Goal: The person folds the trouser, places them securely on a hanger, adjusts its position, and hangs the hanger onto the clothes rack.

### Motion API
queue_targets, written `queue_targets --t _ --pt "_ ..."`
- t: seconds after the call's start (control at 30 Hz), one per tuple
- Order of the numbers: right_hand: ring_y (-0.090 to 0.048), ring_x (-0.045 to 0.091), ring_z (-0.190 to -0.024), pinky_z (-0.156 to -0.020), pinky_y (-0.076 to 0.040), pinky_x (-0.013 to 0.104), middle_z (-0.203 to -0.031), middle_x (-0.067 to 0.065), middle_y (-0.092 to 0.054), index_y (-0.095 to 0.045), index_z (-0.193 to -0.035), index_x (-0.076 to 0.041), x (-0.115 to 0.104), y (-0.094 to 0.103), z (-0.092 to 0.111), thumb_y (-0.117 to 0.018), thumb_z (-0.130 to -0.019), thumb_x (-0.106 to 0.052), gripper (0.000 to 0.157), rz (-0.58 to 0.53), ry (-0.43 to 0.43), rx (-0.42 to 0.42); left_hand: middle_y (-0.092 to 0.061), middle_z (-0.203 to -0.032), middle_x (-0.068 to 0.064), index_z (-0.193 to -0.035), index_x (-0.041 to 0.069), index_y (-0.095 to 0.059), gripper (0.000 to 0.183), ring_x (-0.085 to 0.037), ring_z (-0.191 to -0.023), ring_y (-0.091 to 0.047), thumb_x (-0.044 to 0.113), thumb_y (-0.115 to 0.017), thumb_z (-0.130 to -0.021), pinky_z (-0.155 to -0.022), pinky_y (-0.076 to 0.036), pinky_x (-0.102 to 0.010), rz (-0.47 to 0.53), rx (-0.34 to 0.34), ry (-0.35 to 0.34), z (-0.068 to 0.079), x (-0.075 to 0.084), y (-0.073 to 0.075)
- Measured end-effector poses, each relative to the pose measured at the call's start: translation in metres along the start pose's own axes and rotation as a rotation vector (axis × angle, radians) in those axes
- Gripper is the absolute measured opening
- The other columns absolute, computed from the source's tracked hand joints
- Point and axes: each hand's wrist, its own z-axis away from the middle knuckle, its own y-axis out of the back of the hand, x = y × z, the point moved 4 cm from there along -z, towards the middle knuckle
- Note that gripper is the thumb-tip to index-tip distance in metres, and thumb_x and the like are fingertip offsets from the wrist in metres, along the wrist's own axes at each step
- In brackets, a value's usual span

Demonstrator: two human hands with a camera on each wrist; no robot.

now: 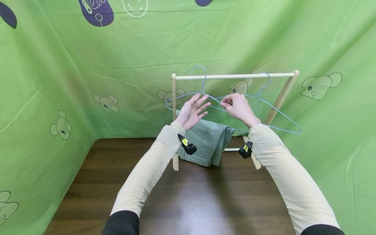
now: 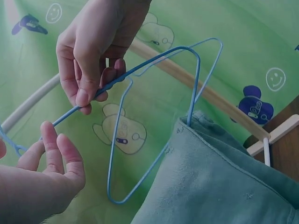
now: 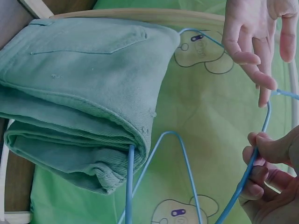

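A blue wire hanger (image 1: 204,73) carries folded green denim trousers (image 1: 195,143) over its lower bar. Its hook curves above the rail near the left end. My right hand (image 1: 240,109) pinches the hanger's sloping shoulder between thumb and fingers, which the left wrist view shows close up on the blue wire (image 2: 154,58). Palm up, my left hand (image 1: 191,112) is beside the hanger's neck with its fingers spread and loosely extended. Whether those fingertips touch the wire is hard to tell. Below both hands hang the trousers, their pocket visible in the right wrist view (image 3: 88,79).
A second blue hanger (image 1: 280,112) hangs bare toward the right of the wooden rack's rail (image 1: 232,77). The rack's feet (image 1: 175,163) stand on a dark wooden table (image 1: 188,202). Green printed cloth (image 1: 141,49) surrounds the back and sides.
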Motion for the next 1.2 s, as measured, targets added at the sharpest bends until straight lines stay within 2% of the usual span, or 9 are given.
queue_targets --t 0.07,0.27,0.5,0.6,0.8,0.9,1.0,1.1,1.2 --pt "-0.067 0.031 -0.081 -0.066 -0.047 0.031 -0.093 0.021 -0.074 -0.074 -0.103 0.003 0.001 -0.004 0.0 -0.064 -0.096 -0.009 0.018 -0.006 -0.013 -0.006 -0.036 -0.164 -0.003 -0.154 0.017 -0.024 0.049 -0.024 -0.135 -0.044 0.031 -0.035 -0.109 -0.09 -0.042 -0.029 -0.004 0.012 0.008 0.001 -0.001 0.003" --pt "-0.067 0.031 -0.082 -0.073 -0.048 0.039 -0.094 0.02 -0.074 -0.074 -0.101 0.002 0.003 -0.012 0.001 -0.064 -0.096 -0.009 0.016 -0.014 -0.039 -0.034 -0.034 -0.165 -0.004 -0.153 0.017 -0.026 0.046 -0.027 -0.142 -0.04 0.03 -0.033 -0.109 -0.093 -0.04 -0.031 -0.015 0.023 0.021 0.002 -0.005 0.011" --pt "-0.069 0.035 -0.092 -0.082 -0.05 0.049 -0.105 0.021 -0.073 -0.071 -0.111 0.001 0.006 -0.018 0.009 -0.06 -0.098 -0.01 0.02 0.007 -0.037 -0.042 -0.027 -0.167 -0.007 -0.16 0.015 -0.019 0.053 -0.031 -0.153 -0.028 0.028 -0.03 -0.11 -0.123 -0.028 -0.046 -0.038 -0.012 0.041 0.008 -0.013 0.021" --pt "-0.066 0.034 -0.091 -0.08 -0.05 0.049 -0.109 0.019 -0.071 -0.07 -0.113 -0.001 0.004 -0.018 0.02 -0.059 -0.098 -0.011 0.021 0.027 -0.015 0.022 -0.026 -0.167 -0.01 -0.161 0.013 -0.014 0.057 -0.03 -0.154 -0.026 0.029 -0.032 -0.109 -0.126 -0.021 -0.052 -0.084 -0.037 0.021 0.015 -0.014 0.026" --pt "-0.064 0.039 -0.099 -0.084 -0.05 0.055 -0.115 0.021 -0.067 -0.07 -0.115 0.001 -0.002 -0.021 0.053 -0.058 -0.096 -0.009 0.024 0.005 0.084 0.18 -0.027 -0.166 -0.013 -0.161 0.008 -0.015 0.057 -0.035 -0.152 -0.029 0.025 -0.033 -0.109 -0.124 -0.021 -0.057 -0.274 -0.036 -0.051 0.042 -0.021 0.047" --pt "-0.06 0.043 -0.107 -0.092 -0.047 0.06 -0.117 0.024 -0.065 -0.069 -0.115 0.002 0.0 -0.026 0.074 -0.061 -0.094 -0.008 0.025 -0.007 0.126 0.238 -0.033 -0.163 -0.015 -0.16 0.007 -0.018 0.056 -0.038 -0.148 -0.035 0.023 -0.036 -0.108 -0.119 -0.033 -0.053 -0.402 0.02 -0.087 0.058 -0.029 0.065" --pt "-0.059 0.043 -0.107 -0.094 -0.046 0.059 -0.114 0.024 -0.066 -0.069 -0.112 0.003 0.007 -0.035 0.097 -0.065 -0.091 -0.005 0.023 -0.023 0.151 0.329 -0.041 -0.158 -0.018 -0.157 0.004 -0.025 0.054 -0.041 -0.143 -0.041 0.02 -0.039 -0.108 -0.106 -0.045 -0.037 -0.523 0.095 -0.131 0.075 -0.041 0.086" --pt "-0.061 0.039 -0.101 -0.09 -0.047 0.049 -0.106 0.021 -0.069 -0.072 -0.106 0.003 0.018 -0.048 0.121 -0.067 -0.087 0.0 0.019 -0.075 0.187 0.442 -0.046 -0.153 -0.023 -0.153 0.0 -0.033 0.05 -0.042 -0.136 -0.047 0.014 -0.041 -0.107 -0.095 -0.047 -0.028 -0.641 0.157 -0.19 0.094 -0.055 0.106" --pt "-0.064 0.034 -0.092 -0.086 -0.047 0.036 -0.096 0.018 -0.071 -0.073 -0.1 0.004 0.03 -0.066 0.144 -0.068 -0.083 0.007 0.018 -0.128 0.237 0.536 -0.052 -0.145 -0.028 -0.147 -0.004 -0.04 0.045 -0.042 -0.13 -0.052 0.007 -0.045 -0.104 -0.099 -0.047 -0.032 -0.758 0.218 -0.263 0.112 -0.069 0.125"
